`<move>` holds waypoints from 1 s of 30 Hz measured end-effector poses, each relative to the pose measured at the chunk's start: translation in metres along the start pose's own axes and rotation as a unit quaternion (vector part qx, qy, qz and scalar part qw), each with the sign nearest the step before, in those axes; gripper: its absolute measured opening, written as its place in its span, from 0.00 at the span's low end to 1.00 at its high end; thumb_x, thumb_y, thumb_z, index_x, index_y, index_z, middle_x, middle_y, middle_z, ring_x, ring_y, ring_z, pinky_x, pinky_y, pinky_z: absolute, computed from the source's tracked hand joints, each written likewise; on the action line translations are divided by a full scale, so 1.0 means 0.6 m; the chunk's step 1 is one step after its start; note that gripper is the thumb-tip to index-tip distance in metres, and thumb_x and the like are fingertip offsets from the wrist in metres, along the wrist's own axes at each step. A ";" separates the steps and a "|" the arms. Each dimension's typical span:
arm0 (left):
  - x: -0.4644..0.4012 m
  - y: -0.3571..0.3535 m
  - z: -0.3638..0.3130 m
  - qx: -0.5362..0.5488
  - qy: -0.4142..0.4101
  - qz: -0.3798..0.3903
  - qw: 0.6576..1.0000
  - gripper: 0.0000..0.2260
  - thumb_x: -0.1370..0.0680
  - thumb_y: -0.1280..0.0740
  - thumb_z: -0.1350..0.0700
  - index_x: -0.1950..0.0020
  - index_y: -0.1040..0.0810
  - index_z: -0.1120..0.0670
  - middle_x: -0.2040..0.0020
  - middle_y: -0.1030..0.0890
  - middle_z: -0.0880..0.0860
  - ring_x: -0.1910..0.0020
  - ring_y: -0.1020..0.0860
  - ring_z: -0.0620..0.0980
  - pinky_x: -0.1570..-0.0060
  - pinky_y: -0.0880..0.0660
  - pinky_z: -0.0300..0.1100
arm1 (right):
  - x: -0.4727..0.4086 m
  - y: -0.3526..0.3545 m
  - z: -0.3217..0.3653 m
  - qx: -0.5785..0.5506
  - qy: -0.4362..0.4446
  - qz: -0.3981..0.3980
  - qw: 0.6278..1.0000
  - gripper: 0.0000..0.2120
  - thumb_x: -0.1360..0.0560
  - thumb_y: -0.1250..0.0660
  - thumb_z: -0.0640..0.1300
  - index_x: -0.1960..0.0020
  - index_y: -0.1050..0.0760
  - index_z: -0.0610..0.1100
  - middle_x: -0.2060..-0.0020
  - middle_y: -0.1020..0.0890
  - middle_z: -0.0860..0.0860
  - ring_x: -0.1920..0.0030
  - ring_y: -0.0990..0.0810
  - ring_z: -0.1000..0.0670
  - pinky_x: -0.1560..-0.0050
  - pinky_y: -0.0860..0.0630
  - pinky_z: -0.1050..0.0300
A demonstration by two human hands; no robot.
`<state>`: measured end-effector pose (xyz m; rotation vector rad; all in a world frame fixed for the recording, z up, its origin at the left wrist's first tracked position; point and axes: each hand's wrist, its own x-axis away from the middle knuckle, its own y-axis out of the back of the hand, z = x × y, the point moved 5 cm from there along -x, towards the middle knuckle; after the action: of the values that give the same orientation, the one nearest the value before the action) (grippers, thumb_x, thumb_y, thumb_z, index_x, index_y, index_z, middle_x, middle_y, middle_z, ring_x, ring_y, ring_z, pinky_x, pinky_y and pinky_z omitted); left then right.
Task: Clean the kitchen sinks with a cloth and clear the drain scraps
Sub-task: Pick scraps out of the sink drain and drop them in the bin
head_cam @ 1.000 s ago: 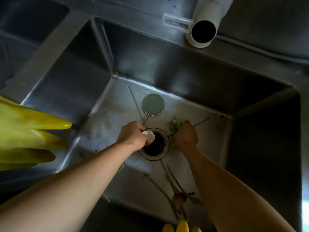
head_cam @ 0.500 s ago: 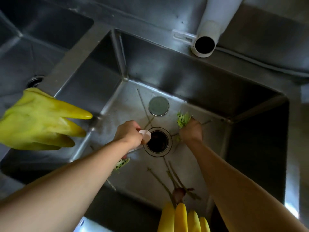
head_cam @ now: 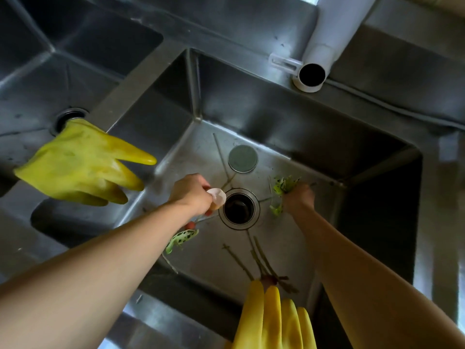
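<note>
Sink is brushed stainless steel, dull sheen w/ smears and water marks on the floor; drain ring same metal but shinier, and the round stopper disc looks matt grey, prob. rubber or plastic. Spout is smooth white plastic, semi-matt; both yellow gloves are glossy rubber, the left one creased and a bit grubby. Eggshell in the left hand is thin, matt, chalky pale; leafy scraps in the right hand look wet and limp, stems on the floor fibrous and dull.
</note>
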<state>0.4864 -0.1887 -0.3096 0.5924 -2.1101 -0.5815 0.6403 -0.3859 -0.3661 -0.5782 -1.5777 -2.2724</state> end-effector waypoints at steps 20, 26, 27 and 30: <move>-0.070 -0.051 0.012 -0.044 -0.012 0.020 0.999 0.08 0.27 0.29 0.61 0.55 0.25 0.50 0.56 0.22 0.51 0.67 0.27 0.43 0.76 0.34 0.31 | -0.032 -0.109 -0.003 0.023 0.007 -0.012 1.000 0.18 0.28 0.33 0.37 0.40 0.34 0.38 0.43 0.24 0.40 0.43 0.23 0.38 0.46 0.26 0.49; -0.063 -0.050 0.008 -0.033 -0.005 0.025 0.999 0.07 0.27 0.29 0.59 0.55 0.25 0.49 0.56 0.22 0.50 0.65 0.25 0.46 0.73 0.30 0.35 | -0.019 -0.076 0.019 -0.017 0.046 -0.012 0.999 0.08 0.29 0.36 0.34 0.51 0.23 0.40 0.48 0.19 0.39 0.47 0.21 0.39 0.53 0.27 0.56; -0.061 -0.049 0.007 -0.019 0.000 0.028 0.999 0.07 0.27 0.29 0.59 0.55 0.25 0.49 0.57 0.23 0.50 0.66 0.25 0.46 0.75 0.29 0.36 | -0.015 -0.065 0.029 -0.029 0.058 -0.002 0.998 0.07 0.29 0.36 0.33 0.52 0.23 0.40 0.50 0.18 0.39 0.47 0.20 0.38 0.55 0.28 0.57; -0.055 -0.041 0.002 0.018 0.009 0.040 0.999 0.07 0.28 0.28 0.58 0.52 0.23 0.50 0.58 0.21 0.50 0.64 0.22 0.48 0.65 0.24 0.39 | -0.002 -0.036 0.059 -0.091 0.078 0.025 0.992 0.06 0.28 0.34 0.38 0.53 0.21 0.38 0.54 0.17 0.39 0.51 0.19 0.41 0.57 0.29 0.58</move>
<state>0.5079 -0.1880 -0.3445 0.5299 -2.1201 -0.4920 0.6364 -0.3451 -0.3729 -0.4648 -1.2792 -2.3767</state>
